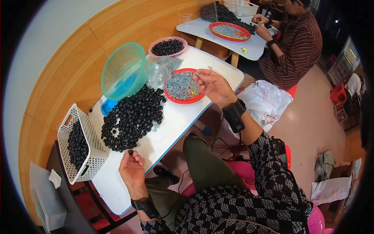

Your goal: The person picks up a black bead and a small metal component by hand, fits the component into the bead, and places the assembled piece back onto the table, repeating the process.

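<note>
My left hand (133, 171) pinches a small round black knob (130, 152) between thumb and fingers, above the near part of the white table. A heap of the same black knobs (134, 117) lies just beyond it. Over the right edge of a red plate (183, 102), my right hand (215, 89) is closed in a pinch on a tiny silvery metal piece (197, 74), too small to name exactly. The plate holds many small metal pieces (180, 84) like it, with a yellow bit among them. Both wrists wear black bands.
Left of the heap stands a white perforated basket (93, 160) of black knobs. A green colander (124, 64) leans over a blue tray (109, 106). A pink bowl (171, 55) and a clear plastic bag (159, 74) are farther back. Another person (292, 46) works at a second table (194, 28).
</note>
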`<state>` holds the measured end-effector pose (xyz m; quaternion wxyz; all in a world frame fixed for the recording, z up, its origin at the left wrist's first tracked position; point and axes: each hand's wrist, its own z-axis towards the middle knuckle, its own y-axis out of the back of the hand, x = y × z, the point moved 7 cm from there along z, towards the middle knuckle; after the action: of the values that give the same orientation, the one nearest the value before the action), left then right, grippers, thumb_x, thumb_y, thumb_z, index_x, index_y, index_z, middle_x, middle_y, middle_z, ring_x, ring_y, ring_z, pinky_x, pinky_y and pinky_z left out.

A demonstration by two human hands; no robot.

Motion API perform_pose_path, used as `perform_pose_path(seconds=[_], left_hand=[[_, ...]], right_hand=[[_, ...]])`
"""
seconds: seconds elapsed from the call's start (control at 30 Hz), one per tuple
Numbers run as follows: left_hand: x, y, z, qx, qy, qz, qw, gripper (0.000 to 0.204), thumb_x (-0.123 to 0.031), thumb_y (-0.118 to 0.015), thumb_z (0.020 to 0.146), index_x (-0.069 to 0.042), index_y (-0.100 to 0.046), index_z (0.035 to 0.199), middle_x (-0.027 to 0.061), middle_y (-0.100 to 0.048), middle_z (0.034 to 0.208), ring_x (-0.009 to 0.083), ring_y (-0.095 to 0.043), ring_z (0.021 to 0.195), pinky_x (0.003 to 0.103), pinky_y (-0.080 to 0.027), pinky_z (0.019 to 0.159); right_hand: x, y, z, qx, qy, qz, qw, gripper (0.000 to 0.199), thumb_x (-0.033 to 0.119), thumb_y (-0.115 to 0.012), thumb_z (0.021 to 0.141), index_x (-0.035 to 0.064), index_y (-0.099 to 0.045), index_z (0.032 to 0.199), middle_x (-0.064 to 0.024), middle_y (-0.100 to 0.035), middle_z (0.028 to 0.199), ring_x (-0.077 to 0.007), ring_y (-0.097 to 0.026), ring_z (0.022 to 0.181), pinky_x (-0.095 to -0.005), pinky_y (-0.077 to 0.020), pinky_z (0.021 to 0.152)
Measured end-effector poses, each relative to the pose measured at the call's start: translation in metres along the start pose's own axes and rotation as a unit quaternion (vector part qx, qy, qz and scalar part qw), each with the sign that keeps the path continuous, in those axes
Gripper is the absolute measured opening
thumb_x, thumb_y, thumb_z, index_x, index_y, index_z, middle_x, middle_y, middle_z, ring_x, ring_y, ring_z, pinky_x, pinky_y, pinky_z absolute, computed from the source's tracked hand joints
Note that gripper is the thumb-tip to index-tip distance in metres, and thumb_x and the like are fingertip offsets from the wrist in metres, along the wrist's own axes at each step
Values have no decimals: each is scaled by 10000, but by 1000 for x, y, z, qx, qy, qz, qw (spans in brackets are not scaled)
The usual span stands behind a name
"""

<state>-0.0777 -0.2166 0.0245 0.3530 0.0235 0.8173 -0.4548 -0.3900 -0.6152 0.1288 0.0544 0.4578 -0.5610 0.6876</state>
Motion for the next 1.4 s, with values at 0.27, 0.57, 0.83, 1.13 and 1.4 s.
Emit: perform_pose_path(seconds=[0.27, 0.57, 0.83, 1.13, 1.4], left_hand=[[31, -38, -12, 25, 88, -71, 993, 192, -134, -695, 1068, -4, -723, 1206, 150, -741, 1118, 253, -684, 959, 369, -568, 803], [73, -127, 10, 40, 130, 1, 991, 191, -170, -739, 1122, -17, -721, 1234, 64, -699, 1045, 151, -585, 828, 299, -439, 640], [122, -197, 32, 38, 63, 156, 985, 233, -230, -802, 1115, -12, -778, 1192, 5, -699, 925, 58, -503, 674, 248, -359, 564], [127, -184, 62, 40, -3, 233, 972, 189, -164, -805, 1108, 6, -770, 1181, 57, -745, 955, 47, -460, 624, 230, -317, 535], [145, -175, 89, 54, -25, 215, 975, 86, -63, -768, 1104, 6, -767, 1154, 62, -768, 949, 58, -482, 607, 235, -357, 519]], right_hand=[[23, 43, -25, -46, -4, 6, 999, 287, 48, -632, 1176, -115, -661, 1410, -213, -758, 1260, -149, -678, 930, -276, -578, 802], [-25, 29, -42, -10, -88, -35, 995, 250, 77, -708, 1144, -31, -705, 1369, -155, -795, 1148, -134, -684, 894, -262, -552, 766], [-82, -25, -64, 69, -2, -232, 970, 172, 31, -843, 1023, -35, -843, 1182, -57, -811, 1001, -98, -659, 855, -257, -513, 771], [-109, -20, -47, 87, 47, -272, 957, 139, -12, -837, 990, -24, -855, 1127, -12, -792, 986, -68, -658, 861, -243, -524, 769], [-121, -1, -30, 96, 41, -252, 962, 270, -47, -802, 1016, -32, -789, 1285, -53, -814, 1136, -111, -747, 1044, -285, -611, 961]])
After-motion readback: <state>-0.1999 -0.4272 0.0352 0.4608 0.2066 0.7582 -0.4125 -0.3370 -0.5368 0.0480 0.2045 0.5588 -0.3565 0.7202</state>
